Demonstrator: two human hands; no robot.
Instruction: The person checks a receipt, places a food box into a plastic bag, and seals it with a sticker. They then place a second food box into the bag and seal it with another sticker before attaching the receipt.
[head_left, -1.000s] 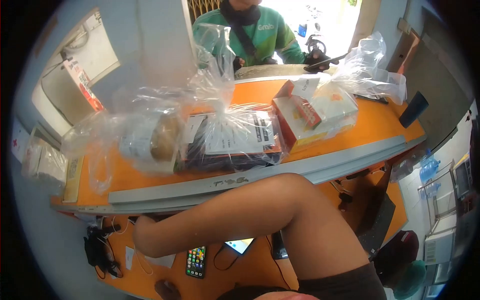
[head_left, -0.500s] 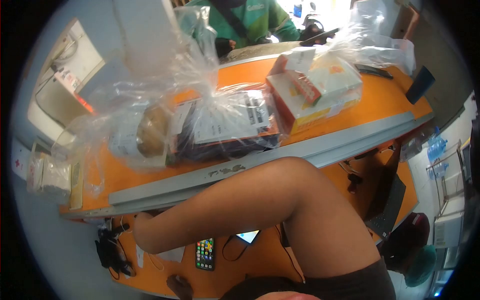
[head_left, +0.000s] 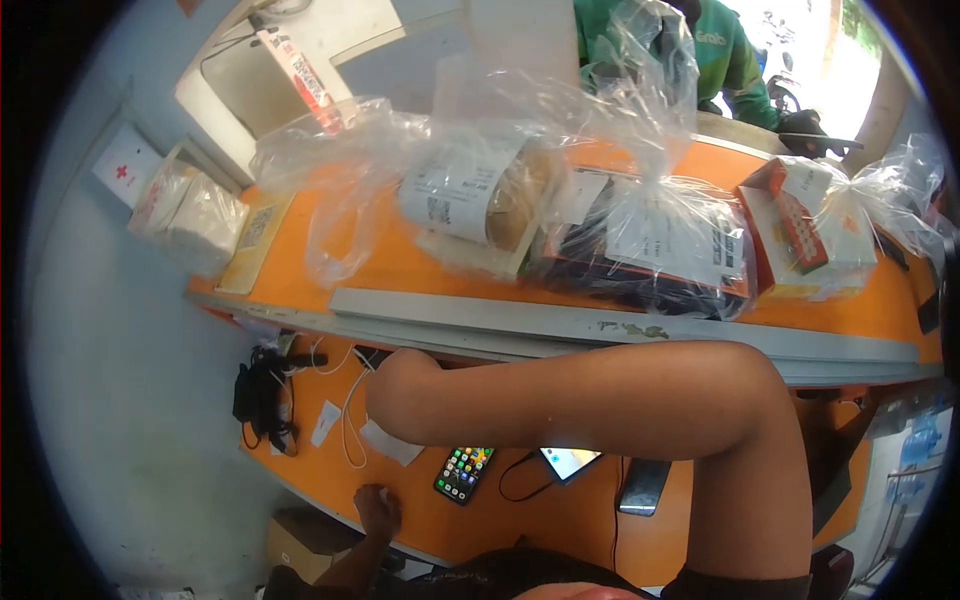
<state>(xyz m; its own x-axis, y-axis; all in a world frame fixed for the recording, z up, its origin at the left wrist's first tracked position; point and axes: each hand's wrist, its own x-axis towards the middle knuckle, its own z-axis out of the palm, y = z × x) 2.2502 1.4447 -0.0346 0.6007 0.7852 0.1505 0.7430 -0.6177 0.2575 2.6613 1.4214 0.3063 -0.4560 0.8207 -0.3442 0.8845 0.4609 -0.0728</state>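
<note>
My right arm crosses the view, its forearm running left below the raised counter's edge. My right hand (head_left: 402, 392) is bent away beneath that edge; its fingers are hidden, close to a white cable (head_left: 347, 420) and a small dark object. My left hand (head_left: 378, 512) rests on the orange lower desk (head_left: 420, 535) with its fingers curled in, and nothing shows in them. Between my arms lie a phone with a lit screen of app icons (head_left: 465, 474), a device with a bright screen (head_left: 570, 462) and a dark-screened phone (head_left: 645, 487).
On the raised counter (head_left: 370, 250) stand a labelled round package (head_left: 465, 195), a plastic-wrapped labelled parcel (head_left: 670, 240) and a bagged white box (head_left: 815, 230). A person in a green jacket (head_left: 725, 60) stands beyond. Tangled black cables (head_left: 265, 400) lie left; a cardboard box (head_left: 293, 545) sits below.
My view has swung left, so the counter and packages appear further right. My right forearm looks more level and still reaches under the edge. My left hand remains on the desk, more visible now.
</note>
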